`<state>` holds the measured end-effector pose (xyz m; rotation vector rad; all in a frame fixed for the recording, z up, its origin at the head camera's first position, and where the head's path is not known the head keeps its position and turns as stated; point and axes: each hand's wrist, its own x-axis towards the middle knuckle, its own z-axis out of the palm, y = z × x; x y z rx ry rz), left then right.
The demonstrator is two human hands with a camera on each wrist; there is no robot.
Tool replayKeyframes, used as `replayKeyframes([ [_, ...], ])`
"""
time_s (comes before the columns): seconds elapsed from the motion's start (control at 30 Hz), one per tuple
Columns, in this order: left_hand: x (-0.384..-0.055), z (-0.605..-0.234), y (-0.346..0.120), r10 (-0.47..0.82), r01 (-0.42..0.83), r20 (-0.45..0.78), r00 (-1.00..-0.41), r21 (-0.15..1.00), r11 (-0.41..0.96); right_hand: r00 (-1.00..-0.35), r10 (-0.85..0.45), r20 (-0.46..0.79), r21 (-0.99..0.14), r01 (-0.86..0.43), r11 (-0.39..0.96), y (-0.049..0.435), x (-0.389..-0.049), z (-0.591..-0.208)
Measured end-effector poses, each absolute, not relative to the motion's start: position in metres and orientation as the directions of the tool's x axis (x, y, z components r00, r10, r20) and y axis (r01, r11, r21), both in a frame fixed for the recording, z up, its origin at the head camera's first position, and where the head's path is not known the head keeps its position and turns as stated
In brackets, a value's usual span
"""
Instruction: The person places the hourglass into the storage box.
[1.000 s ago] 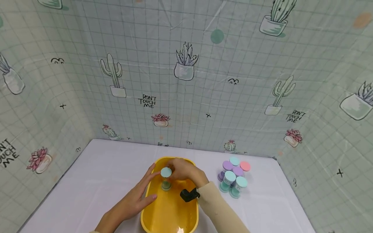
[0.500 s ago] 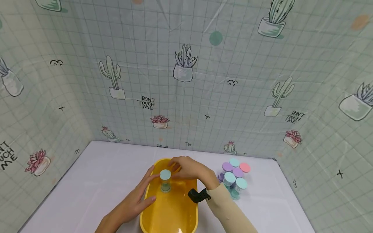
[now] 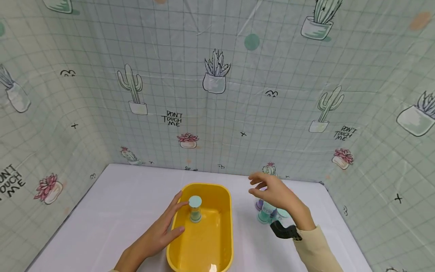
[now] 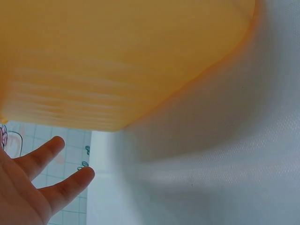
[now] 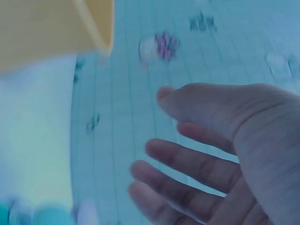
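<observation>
A yellow plastic basin (image 3: 202,241) stands on the table. Inside it, near the far left, a sand timer (image 3: 195,209) with pale teal ends stands upright. My left hand (image 3: 158,236) lies along the basin's left rim, fingers spread, the index fingertip right by the timer's top. The left wrist view shows two of its fingers outside the basin wall. My right hand (image 3: 272,190) hovers to the right of the basin with loosely bent fingers and nothing between them. Below and behind it sit several sand timers (image 3: 266,212), teal and purple, partly hidden by the hand and wrist.
The table wears a white cover (image 3: 136,204). A grid-patterned cloth (image 3: 217,113) with potted cacti hangs behind it and along both sides. A black strap (image 3: 285,230) sits on my right wrist.
My right hand has left the basin, withdrawn from the timer and swung right to over the timer cluster. The left hand and the timer in the basin stay in place.
</observation>
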<state>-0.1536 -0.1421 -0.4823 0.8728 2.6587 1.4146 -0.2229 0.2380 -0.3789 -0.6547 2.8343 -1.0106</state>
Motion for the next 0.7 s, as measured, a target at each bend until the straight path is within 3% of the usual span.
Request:
replayKeyframes([
  [0.33, -0.155, -0.485, -0.141, 0.467, 0.458, 0.237, -0.852, 0.770, 0.445, -0.971, -0.158, 0.178, -0.573, -0.233, 0.786, 0.306, -0.192, -0.407],
  [0.57, -0.154, -0.483, -0.141, 0.465, 0.469, 0.256, -0.847, 0.771, 0.431, -0.992, -0.012, 0.128, -0.599, -0.087, 0.796, 0.326, -0.174, -0.432],
  [0.7, -0.154, -0.483, -0.140, 0.470, 0.470, 0.254, -0.846, 0.770, 0.431, -0.998, 0.046, 0.040, -0.624, 0.011, 0.782, 0.330, -0.166, -0.447],
])
